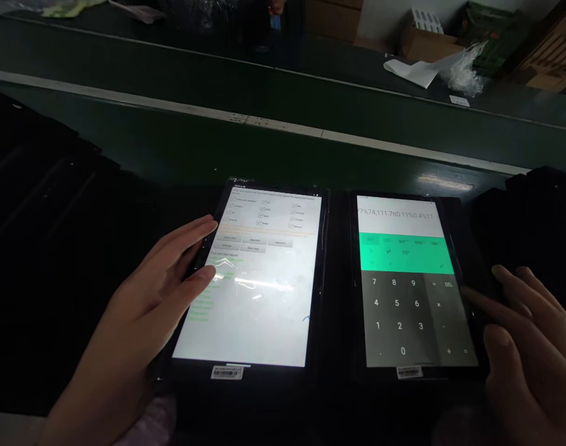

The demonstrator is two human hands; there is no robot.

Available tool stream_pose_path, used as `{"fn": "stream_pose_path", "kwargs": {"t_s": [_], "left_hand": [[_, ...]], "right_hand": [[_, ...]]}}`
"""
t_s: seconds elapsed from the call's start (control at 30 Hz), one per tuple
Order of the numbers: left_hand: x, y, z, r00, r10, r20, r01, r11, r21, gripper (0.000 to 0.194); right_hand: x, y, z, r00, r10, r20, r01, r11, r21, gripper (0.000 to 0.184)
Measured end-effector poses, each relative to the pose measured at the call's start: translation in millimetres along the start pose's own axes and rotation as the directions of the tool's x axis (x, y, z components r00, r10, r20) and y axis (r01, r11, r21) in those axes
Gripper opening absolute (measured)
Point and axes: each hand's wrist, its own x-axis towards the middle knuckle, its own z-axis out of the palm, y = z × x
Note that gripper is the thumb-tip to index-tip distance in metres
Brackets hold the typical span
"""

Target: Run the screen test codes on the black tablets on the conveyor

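Two tablets lie side by side, both with lit screens. The left tablet displays a white page with tick boxes, grey buttons and green text lines. My left hand grips its left edge, the thumb resting over the screen's border and the fingers along the side. On the right tablet a calculator is showing, with a green function strip and dark number keys. Beside its right edge is my right hand, holding nothing, with the index finger stretched toward the DEL key and the other fingers apart and bent. Contact with the glass is unclear.
A pale strip crosses the dark green bench beyond the tablets. Dark stacked items stand at left and right, too dim to name. Further back lie crumpled clear plastic, a white sheet and a cardboard box.
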Motion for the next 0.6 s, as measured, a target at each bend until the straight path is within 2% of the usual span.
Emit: {"fn": "stream_pose_path", "kwargs": {"t_s": [0.03,0.1,0.23,0.33,0.43,0.5,0.6], "left_hand": [[0.4,-0.5,-0.1,1.000,-0.004,0.001,0.004,1.000,0.008,0.050],[1.3,-1.2,-0.3,1.000,-0.014,-0.002,0.014,1.000,0.018,0.052],[1.1,0.2,0.0,1.000,-0.003,-0.001,0.003,1.000,0.009,0.050],[-0.7,2.0,0.5,1.000,0.000,-0.017,0.000,1.000,0.001,0.049],[-1.2,1.7,1.1,1.000,-0.010,-0.022,0.010,1.000,0.009,0.048],[-0.1,-0.2,0.8,1.000,-0.003,-0.015,0.003,1.000,0.018,0.048],[3.3,-4.6,-1.7,1.000,0.005,-0.008,-0.005,1.000,0.016,0.049]], "right_hand": [[1.5,-3.4,0.5,1.000,0.020,-0.024,-0.020,1.000,-0.007,0.020],[5.2,-11.9,1.5,0.994,0.085,-0.073,-0.087,0.996,-0.025,0.021],[13.1,-15.1,4.1,0.978,0.199,-0.064,-0.202,0.978,-0.048,0.018],[17.3,0.4,7.1,0.986,0.150,-0.070,-0.155,0.986,-0.068,0.019],[20.3,13.4,9.7,0.995,0.097,-0.015,-0.098,0.988,-0.123,0.026],[21.5,14.6,10.8,0.998,0.069,0.000,-0.069,0.990,-0.121,0.026],[21.2,10.6,11.1,0.998,0.034,-0.052,-0.039,0.995,-0.087,0.020]]}}
